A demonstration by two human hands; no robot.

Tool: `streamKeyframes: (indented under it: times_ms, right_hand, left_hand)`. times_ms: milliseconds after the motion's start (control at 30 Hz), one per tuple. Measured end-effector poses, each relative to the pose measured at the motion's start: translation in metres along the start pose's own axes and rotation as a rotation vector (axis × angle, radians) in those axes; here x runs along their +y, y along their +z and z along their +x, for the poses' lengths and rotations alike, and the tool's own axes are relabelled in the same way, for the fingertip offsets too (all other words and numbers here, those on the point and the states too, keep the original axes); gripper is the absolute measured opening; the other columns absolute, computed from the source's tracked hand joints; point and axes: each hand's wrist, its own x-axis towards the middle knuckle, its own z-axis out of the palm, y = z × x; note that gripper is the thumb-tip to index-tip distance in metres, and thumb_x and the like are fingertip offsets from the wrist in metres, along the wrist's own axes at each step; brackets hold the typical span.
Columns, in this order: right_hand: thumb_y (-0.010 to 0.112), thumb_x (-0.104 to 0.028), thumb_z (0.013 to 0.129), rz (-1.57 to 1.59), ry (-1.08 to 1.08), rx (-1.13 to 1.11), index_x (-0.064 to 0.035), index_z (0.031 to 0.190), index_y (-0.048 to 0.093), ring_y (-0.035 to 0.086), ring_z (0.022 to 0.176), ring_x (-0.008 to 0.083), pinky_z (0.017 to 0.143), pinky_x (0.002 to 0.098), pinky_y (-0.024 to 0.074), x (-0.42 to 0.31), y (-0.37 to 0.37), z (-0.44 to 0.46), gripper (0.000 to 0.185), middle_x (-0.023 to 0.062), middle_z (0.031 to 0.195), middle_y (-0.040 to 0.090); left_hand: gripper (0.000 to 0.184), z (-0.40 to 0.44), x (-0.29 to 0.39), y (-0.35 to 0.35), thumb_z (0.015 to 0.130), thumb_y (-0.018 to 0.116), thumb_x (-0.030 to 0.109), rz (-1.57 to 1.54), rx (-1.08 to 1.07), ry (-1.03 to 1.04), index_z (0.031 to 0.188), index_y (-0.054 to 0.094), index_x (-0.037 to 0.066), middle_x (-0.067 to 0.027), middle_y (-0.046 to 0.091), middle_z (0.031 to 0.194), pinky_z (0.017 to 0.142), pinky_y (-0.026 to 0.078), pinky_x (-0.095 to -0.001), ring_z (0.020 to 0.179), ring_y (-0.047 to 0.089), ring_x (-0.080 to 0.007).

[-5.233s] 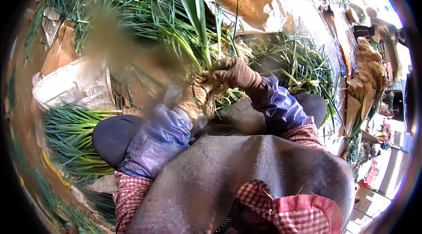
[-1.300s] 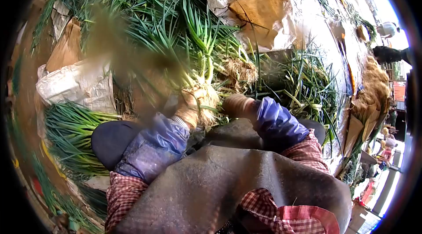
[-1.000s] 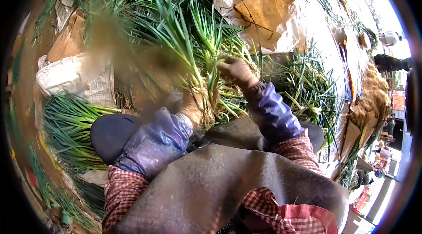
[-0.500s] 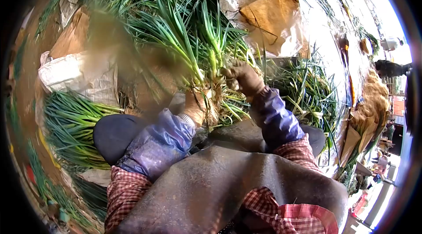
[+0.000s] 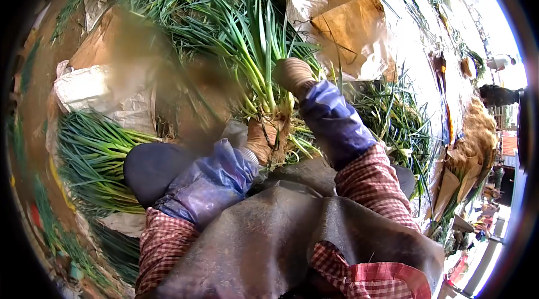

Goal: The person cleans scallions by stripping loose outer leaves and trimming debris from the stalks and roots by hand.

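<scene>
A bunch of green onions (image 5: 263,77) stands upright in front of me, leaves pointing away and roots towards my lap. My left hand (image 5: 259,137), in a dirty glove, is closed around its pale root end, where brown roots (image 5: 279,150) hang down. Higher up, on the right side of the stalks, my gloved right hand (image 5: 293,76) is curled against the green leaves. The back of that hand faces me, so its fingertips are hidden. Loose leaves and trimmings (image 5: 303,142) lie below the right hand.
More green onions (image 5: 191,4) are heaped ahead. A neat pile of them (image 5: 95,158) lies at my left knee, and loose leaves (image 5: 393,113) lie at the right. Pale sacking (image 5: 348,24) is ahead right, another sack (image 5: 106,88) left. A blurred smudge covers part of the view.
My right hand has moved up along the stalks from near the base to the leaves, and its back has turned towards me. The left hand keeps its hold on the root end.
</scene>
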Motion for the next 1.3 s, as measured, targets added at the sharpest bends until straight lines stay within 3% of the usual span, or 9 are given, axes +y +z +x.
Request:
streamKeyframes:
  times_ms: [167,267,367,500,567,700,900,1100,1300]
  right_hand:
    - [0.063,-0.006,0.077,0.987,-0.422,0.423,-0.008,0.083,0.059,0.053,0.066,0.012,0.054,0.0249,0.0468,0.009,0.011,-0.089,0.007,0.0009,0.075,0.054]
    - [0.067,-0.004,0.065,0.375,-0.792,1.039,-0.0117,0.082,0.059,0.053,0.061,0.0172,0.049,0.0272,0.0449,0.025,0.05,-0.088,0.021,0.0029,0.073,0.051]
    - [0.066,-0.007,0.079,1.054,-0.683,0.883,-0.0069,0.086,0.057,0.053,0.055,0.0146,0.049,0.0276,0.043,0.009,0.06,-0.127,0.011,0.0073,0.064,0.058]
    - [0.065,-0.012,0.082,1.339,-0.826,0.808,-0.0063,0.089,0.058,0.056,0.055,0.0113,0.048,0.0252,0.0454,0.006,0.055,-0.152,0.011,0.0041,0.068,0.061]
    - [0.063,-0.015,0.085,1.469,-0.737,0.908,-0.0061,0.09,0.057,0.057,0.057,0.0091,0.047,0.0246,0.0462,0.005,0.036,-0.181,0.012,0.0053,0.072,0.062]
    - [0.059,-0.016,0.088,1.508,-0.443,1.262,-0.0078,0.092,0.058,0.057,0.063,0.0105,0.06,0.0243,0.0484,0.062,0.023,-0.181,0.009,0.0046,0.074,0.062]
    - [0.051,-0.056,0.084,1.845,-0.082,-0.104,-0.0037,0.106,0.054,0.058,0.085,0.021,0.084,0.0343,0.0445,0.071,0.119,-0.091,0.057,0.0099,0.094,0.061]
    - [0.061,-0.017,0.086,1.727,-0.349,0.053,0.0012,0.101,0.062,0.062,0.075,0.0135,0.072,0.0245,0.0515,0.026,0.113,-0.096,0.023,0.0078,0.09,0.066]
    - [0.059,-0.02,0.088,1.119,-0.514,0.294,0.0042,0.107,0.059,0.061,0.084,0.0145,0.076,0.0258,0.0491,0.026,0.1,-0.122,0.03,0.0073,0.092,0.066]
  left_hand:
    - [0.026,0.006,0.006,-0.012,0.077,0.061,0.0,0.282,0.093,-0.115,0.102,0.058,-0.001,-0.0127,0.064,0.091,0.068,0.05,-0.0329,0.076,0.062,-0.0241]
    - [0.024,0.009,-0.014,-0.011,0.077,0.06,0.0,0.061,0.18,-0.089,0.101,0.058,-0.002,-0.0131,0.065,0.092,0.065,0.052,-0.0334,0.075,0.062,-0.0239]
    - [0.023,0.008,-0.015,-0.01,0.079,0.058,-0.001,-0.376,0.228,-0.043,0.101,0.057,-0.005,-0.0129,0.064,0.094,0.066,0.053,-0.0322,0.079,0.063,-0.0234]
    - [0.031,0.004,-0.026,-0.017,0.09,0.047,0.027,0.113,0.052,0.012,0.101,0.056,0.0,-0.0109,0.062,0.099,0.075,0.049,-0.0351,0.085,0.059,-0.02]
    - [0.031,0.007,-0.043,-0.024,0.089,0.044,0.023,-0.828,0.052,-0.254,0.102,0.055,-0.003,-0.0142,0.06,0.095,0.07,0.051,-0.0338,0.08,0.059,-0.0235]
    - [0.021,0.007,0.011,-0.019,0.079,0.054,0.005,-0.667,0.22,-0.412,0.097,0.059,-0.003,-0.011,0.063,0.088,0.07,0.052,-0.0317,0.077,0.061,-0.0222]
    - [0.022,-0.003,0.021,-0.013,0.08,0.049,0.01,-0.625,-0.205,-0.222,0.1,0.056,0.002,-0.0086,0.06,0.088,0.07,0.05,-0.033,0.078,0.058,-0.0222]
    - [0.01,-0.008,0.016,-0.01,0.073,0.061,-0.001,-0.752,0.021,-0.441,0.079,0.057,0.007,-0.0023,0.057,0.073,0.054,0.048,-0.0293,0.063,0.056,-0.0154]
    - [0.023,-0.007,0.011,-0.003,0.073,0.059,0.0,-0.826,0.051,-0.551,0.096,0.062,0.003,-0.0086,0.063,0.078,0.065,0.052,-0.0325,0.07,0.061,-0.0232]
